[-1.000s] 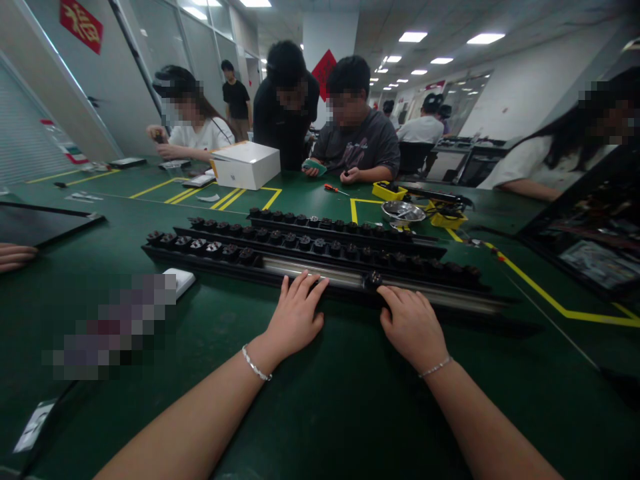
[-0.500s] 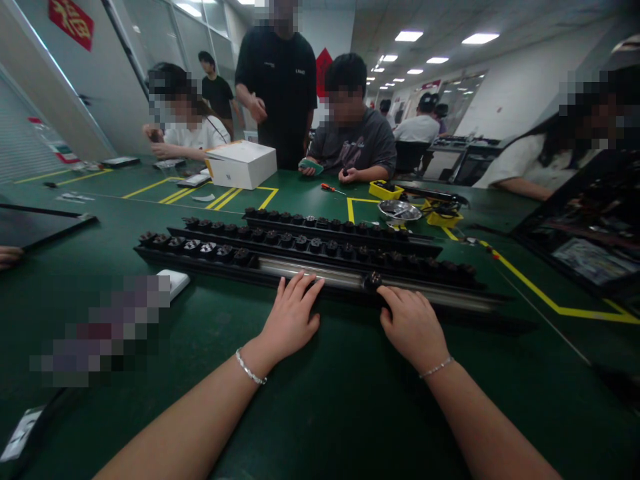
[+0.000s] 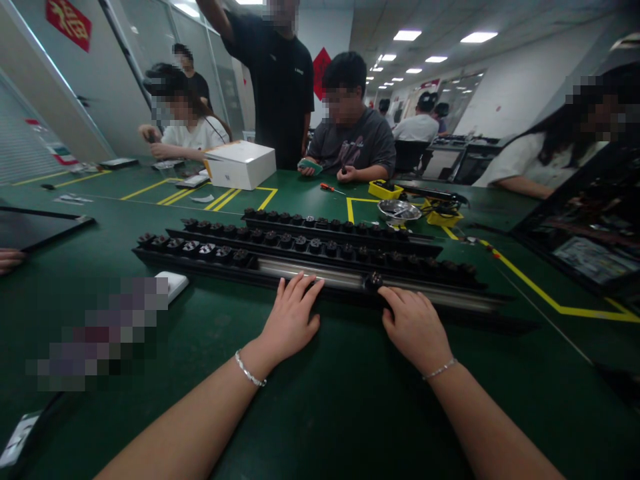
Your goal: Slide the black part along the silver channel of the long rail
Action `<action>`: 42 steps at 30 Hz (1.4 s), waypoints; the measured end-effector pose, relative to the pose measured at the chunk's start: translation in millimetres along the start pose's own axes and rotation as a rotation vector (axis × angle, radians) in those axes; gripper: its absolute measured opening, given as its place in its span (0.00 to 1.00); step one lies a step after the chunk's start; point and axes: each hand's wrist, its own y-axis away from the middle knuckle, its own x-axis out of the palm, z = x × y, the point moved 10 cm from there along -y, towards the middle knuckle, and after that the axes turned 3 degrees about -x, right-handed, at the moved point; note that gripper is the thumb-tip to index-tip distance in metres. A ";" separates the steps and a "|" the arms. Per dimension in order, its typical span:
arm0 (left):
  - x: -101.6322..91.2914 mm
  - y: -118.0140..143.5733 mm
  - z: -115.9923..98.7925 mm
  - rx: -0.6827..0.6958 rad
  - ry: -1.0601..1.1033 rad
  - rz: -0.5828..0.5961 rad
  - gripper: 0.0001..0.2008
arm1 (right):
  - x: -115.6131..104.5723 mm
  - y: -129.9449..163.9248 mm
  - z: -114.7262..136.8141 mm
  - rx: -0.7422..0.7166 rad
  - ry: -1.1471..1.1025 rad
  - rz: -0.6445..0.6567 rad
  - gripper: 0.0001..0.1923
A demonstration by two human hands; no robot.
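A long black rail (image 3: 320, 288) with a bright metal channel lies across the table before me. Round black socket-like pieces (image 3: 207, 249) fill its left end, while a single piece (image 3: 373, 281) sits alone in the channel farther right. My left hand (image 3: 293, 312) rests open, fingers spread on the rail's near edge left of that lone piece. My right hand (image 3: 415, 327) is palm down over the rail, thumb apart, its index fingertip touching the lone piece's right side. The undersides of the right hand's other fingers are hidden.
Behind lie two similar rails (image 3: 330, 248) lined with round pieces. Farther back are a white box (image 3: 243, 165), a metal bowl (image 3: 399, 211), yellow bins (image 3: 385, 189) and a screwdriver (image 3: 330, 188). A white-ended, blurred-out object (image 3: 173, 285) lies at left. Co-workers sit and stand around the table.
My hands and the lone piece stay practically in place. Behind the table, the standing person in black has raised an arm, and another person farther back has shifted left.
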 end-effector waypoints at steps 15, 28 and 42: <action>-2.0 -0.3 -0.9 0.008 0.003 -0.029 0.31 | -3.6 2.0 -9.5 0.020 0.006 0.007 0.17; -3.1 -0.2 -1.2 0.010 0.008 -0.025 0.31 | -5.8 2.6 -11.0 0.016 0.031 0.015 0.17; -2.4 -0.4 -0.8 0.010 0.003 -0.028 0.31 | -5.6 3.0 -14.5 0.018 0.034 0.044 0.16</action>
